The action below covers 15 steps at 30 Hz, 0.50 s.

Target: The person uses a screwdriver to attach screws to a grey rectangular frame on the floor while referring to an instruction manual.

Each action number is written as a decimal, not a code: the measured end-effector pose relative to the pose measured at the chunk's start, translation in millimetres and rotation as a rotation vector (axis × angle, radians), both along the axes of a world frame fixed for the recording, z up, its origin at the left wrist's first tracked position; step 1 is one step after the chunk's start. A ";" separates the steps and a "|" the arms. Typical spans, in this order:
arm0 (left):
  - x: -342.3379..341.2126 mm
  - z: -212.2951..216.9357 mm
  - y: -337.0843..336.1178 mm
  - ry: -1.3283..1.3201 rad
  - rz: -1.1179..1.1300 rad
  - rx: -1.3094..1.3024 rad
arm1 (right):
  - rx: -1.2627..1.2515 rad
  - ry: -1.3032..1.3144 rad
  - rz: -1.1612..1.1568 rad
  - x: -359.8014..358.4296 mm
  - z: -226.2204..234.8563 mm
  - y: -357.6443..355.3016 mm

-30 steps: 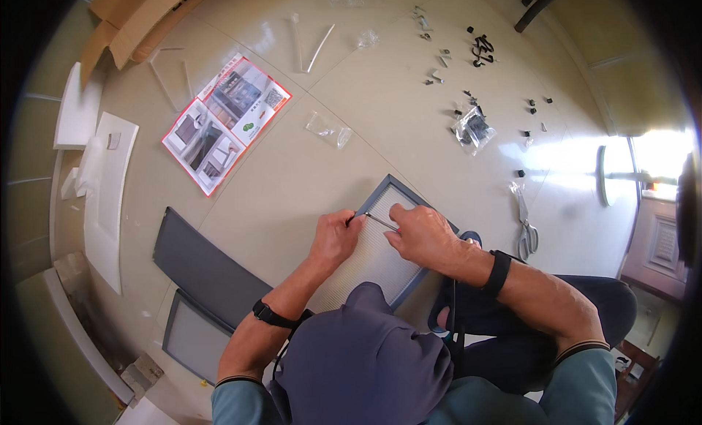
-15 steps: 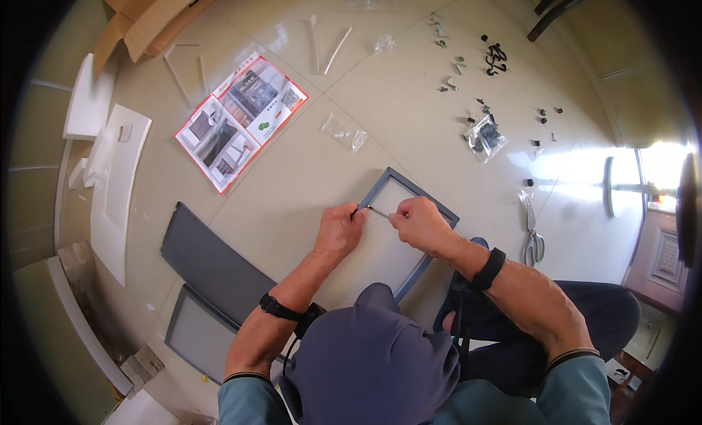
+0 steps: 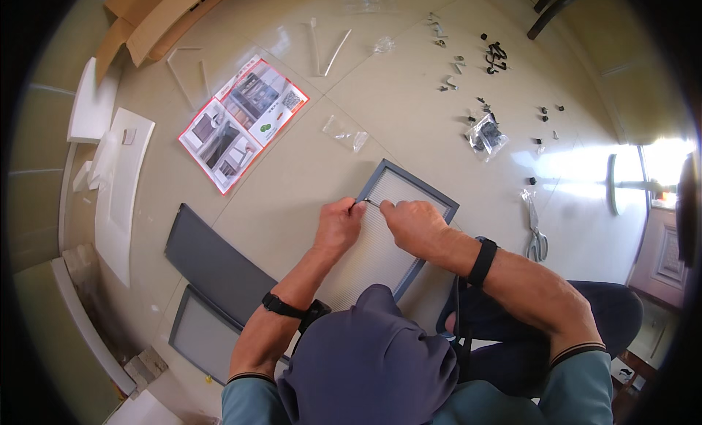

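- The left hand [image 3: 338,225] and right hand [image 3: 409,222] pinch the two ends of a thin grey strip [image 3: 371,202], held just above a grey-framed panel [image 3: 398,227] lying on the floor [image 3: 307,169].
- A dark grey panel [image 3: 216,262] and another framed panel [image 3: 201,336] lie to the person's left.
- An instruction leaflet [image 3: 241,121] and a small clear bag [image 3: 345,132] lie beyond the hands.
- Scissors [image 3: 536,231] and scattered small dark parts [image 3: 493,59] lie to the right, well apart.

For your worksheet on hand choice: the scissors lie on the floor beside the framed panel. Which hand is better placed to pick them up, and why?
Probably the right hand: the scissors lie on the person's right, beyond the framed panel. The left hand would have to cross over.
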<state>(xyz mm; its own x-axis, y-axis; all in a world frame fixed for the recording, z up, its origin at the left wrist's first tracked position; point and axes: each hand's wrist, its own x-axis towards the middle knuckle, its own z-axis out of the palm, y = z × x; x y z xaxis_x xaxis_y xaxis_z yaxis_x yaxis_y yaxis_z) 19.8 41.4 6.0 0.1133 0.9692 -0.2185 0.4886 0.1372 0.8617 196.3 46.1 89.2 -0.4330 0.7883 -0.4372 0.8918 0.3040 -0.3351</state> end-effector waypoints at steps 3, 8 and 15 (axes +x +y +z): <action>-0.5 0.1 -1.3 -0.039 0.014 -0.054 | -0.274 0.243 -0.359 2.7 -7.9 8.4; 0.7 1.4 0.2 0.033 0.002 0.043 | -1.033 0.684 -1.086 8.6 -14.2 16.6; 1.7 -3.8 3.9 0.025 0.048 -0.011 | -0.355 0.437 -0.587 -6.0 -15.2 6.6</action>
